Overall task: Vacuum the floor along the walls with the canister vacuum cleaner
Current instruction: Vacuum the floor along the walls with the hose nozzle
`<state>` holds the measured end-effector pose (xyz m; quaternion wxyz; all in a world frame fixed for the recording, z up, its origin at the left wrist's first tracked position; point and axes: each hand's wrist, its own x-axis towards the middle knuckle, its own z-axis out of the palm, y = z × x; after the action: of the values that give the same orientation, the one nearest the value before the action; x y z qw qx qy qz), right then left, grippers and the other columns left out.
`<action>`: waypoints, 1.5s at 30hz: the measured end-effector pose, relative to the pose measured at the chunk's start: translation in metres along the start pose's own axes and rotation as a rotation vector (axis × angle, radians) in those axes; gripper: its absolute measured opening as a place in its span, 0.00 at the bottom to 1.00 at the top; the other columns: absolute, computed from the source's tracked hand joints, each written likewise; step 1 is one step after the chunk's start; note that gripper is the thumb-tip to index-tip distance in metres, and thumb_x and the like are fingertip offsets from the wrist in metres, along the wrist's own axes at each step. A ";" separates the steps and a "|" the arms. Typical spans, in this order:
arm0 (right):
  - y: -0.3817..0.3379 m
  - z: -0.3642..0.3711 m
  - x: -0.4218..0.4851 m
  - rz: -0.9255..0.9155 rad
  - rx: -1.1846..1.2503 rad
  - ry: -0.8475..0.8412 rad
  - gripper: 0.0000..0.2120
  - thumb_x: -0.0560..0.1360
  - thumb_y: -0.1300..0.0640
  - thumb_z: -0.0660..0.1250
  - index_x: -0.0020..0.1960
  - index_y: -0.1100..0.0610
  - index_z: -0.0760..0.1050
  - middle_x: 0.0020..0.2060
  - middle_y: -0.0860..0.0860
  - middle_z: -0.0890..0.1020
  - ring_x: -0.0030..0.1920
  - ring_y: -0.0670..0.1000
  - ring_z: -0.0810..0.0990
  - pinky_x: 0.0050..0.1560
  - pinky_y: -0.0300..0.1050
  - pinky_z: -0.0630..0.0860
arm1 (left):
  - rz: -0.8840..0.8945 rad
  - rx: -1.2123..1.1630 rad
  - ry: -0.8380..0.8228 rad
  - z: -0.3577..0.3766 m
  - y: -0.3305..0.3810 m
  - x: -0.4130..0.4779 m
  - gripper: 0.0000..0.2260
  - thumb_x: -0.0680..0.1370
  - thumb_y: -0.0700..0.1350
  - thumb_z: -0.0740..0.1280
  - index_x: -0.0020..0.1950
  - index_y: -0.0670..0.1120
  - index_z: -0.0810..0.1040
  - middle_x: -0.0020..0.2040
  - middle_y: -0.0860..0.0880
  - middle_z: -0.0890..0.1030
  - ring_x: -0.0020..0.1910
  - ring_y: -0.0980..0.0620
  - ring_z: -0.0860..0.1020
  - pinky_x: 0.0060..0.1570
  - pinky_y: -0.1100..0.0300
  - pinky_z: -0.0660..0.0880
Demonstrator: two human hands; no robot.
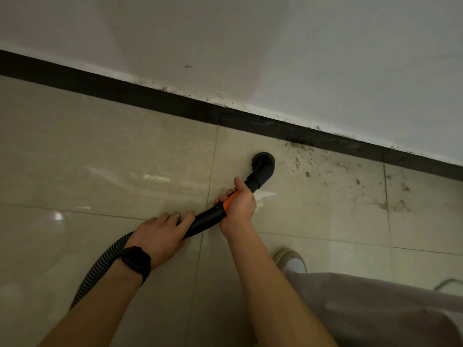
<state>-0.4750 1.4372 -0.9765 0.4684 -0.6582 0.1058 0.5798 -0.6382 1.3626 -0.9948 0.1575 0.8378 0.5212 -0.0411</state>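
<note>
A black vacuum handle tube (206,220) with an orange band curves up to a round black nozzle (262,163) that sits on the beige tiled floor (100,156), just short of the dark skirting board (150,96). My right hand (238,202) grips the tube at the orange band. My left hand (160,232) holds the tube lower down, where the ribbed hose (100,269) begins. Dark dirt specks (325,169) lie on the tiles right of the nozzle, along the skirting. The canister itself is out of view.
The white wall (275,46) runs diagonally from upper left to right. My shoe (290,259) and trouser leg (375,309) are at lower right. A thin cable (448,283) shows at the right edge. The hose trails off toward lower left.
</note>
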 end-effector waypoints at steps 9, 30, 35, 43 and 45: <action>-0.033 0.006 0.016 -0.063 -0.052 0.028 0.07 0.78 0.59 0.69 0.54 0.59 0.74 0.28 0.50 0.73 0.24 0.49 0.70 0.27 0.42 0.73 | -0.043 -0.090 -0.111 -0.016 0.018 0.038 0.24 0.82 0.52 0.58 0.75 0.52 0.52 0.63 0.49 0.72 0.56 0.48 0.74 0.41 0.58 0.69; -0.036 -0.063 0.014 -0.038 0.144 0.140 0.05 0.79 0.59 0.68 0.48 0.56 0.72 0.27 0.49 0.71 0.23 0.48 0.68 0.25 0.41 0.70 | 0.246 0.058 -0.264 -0.011 0.049 0.046 0.23 0.82 0.49 0.54 0.76 0.49 0.52 0.67 0.46 0.70 0.61 0.45 0.72 0.53 0.53 0.71; -0.042 -0.050 0.016 -0.031 0.116 0.101 0.06 0.79 0.60 0.67 0.45 0.57 0.71 0.27 0.49 0.70 0.22 0.48 0.67 0.24 0.40 0.70 | 0.180 0.023 -0.247 -0.013 0.047 0.049 0.23 0.82 0.49 0.55 0.75 0.50 0.51 0.68 0.47 0.69 0.61 0.45 0.72 0.52 0.53 0.71; -0.053 -0.035 0.031 -0.039 0.070 0.048 0.04 0.78 0.60 0.67 0.49 0.57 0.72 0.27 0.49 0.71 0.23 0.49 0.68 0.26 0.42 0.70 | 0.141 -0.060 -0.167 -0.007 0.041 0.060 0.22 0.81 0.50 0.57 0.68 0.51 0.47 0.63 0.48 0.73 0.55 0.46 0.75 0.45 0.54 0.73; -0.057 -0.031 0.034 -0.040 0.056 0.037 0.04 0.78 0.60 0.67 0.47 0.57 0.72 0.27 0.49 0.71 0.24 0.49 0.68 0.26 0.42 0.71 | 0.141 -0.080 -0.144 -0.007 0.040 0.065 0.22 0.80 0.49 0.59 0.66 0.51 0.48 0.61 0.47 0.75 0.52 0.46 0.76 0.42 0.55 0.73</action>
<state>-0.4053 1.4588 -0.9812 0.4961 -0.6574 0.1172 0.5550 -0.5739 1.4039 -0.9947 0.2301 0.8604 0.4495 -0.0692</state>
